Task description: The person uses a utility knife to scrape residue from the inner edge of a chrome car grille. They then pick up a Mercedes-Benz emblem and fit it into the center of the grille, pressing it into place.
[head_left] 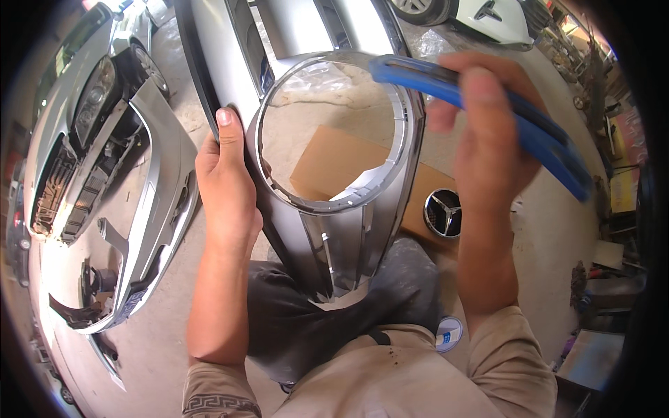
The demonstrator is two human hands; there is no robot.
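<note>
Beside the held grille (283,226), a round three-pointed-star emblem (443,212) lies on cardboard (414,210).

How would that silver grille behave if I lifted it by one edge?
The silver grille is probably stiff, as its frame looks unbent in the left hand. It may feel light for its size, with that large round opening. Its glossy surface could be slippery.
</note>
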